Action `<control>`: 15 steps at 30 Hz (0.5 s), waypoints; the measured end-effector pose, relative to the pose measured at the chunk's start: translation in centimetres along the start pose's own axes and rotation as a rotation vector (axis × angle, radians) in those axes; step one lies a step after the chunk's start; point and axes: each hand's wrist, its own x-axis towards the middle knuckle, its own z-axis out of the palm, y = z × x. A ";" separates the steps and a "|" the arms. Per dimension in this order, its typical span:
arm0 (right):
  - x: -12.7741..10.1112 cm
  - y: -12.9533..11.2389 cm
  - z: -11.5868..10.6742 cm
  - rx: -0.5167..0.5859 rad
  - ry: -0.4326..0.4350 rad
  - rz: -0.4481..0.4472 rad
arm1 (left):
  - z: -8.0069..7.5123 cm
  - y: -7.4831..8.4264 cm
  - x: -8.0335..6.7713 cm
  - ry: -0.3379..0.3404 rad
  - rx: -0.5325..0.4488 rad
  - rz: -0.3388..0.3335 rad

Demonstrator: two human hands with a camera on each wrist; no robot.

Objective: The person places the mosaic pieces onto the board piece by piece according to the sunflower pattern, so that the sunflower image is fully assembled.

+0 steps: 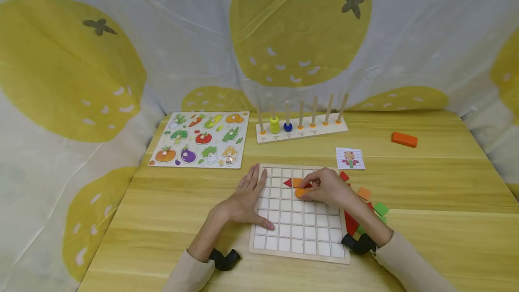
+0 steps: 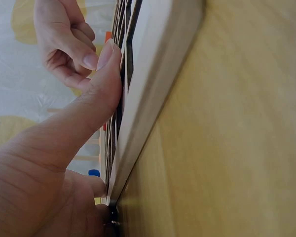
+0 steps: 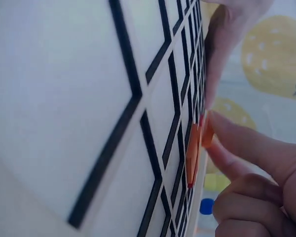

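Note:
A wooden grid board (image 1: 297,232) lies on the table, its squares white and framed by raised ribs. My left hand (image 1: 242,203) is spread along the board's left edge, thumb over the lower squares and fingers by the upper corner. Between thumb and forefinger, my right hand (image 1: 327,188) pinches an orange piece (image 3: 207,131) just above the board. Near it in the upper rows sit a red triangle (image 1: 288,183) and an orange square (image 1: 297,183). Another red piece (image 1: 308,185) is partly hidden under the right fingers.
Loose red, orange and green pieces (image 1: 381,209) lie right of the board, partly under the right forearm. Behind are a pattern card (image 1: 350,158), a peg stand (image 1: 324,129) with yellow and blue beads, and a vegetable puzzle (image 1: 219,145). An orange block (image 1: 404,139) lies far right.

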 end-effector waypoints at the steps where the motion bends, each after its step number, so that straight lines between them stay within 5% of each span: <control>1: 0.0 -0.1 0.0 -0.004 0.002 0.004 | 0.0 0.0 0.0 0.002 0.001 0.002; 15: 0.2 0.2 -0.4 -0.001 -0.054 0.012 | -0.2 0.2 0.0 -0.002 -0.003 -0.005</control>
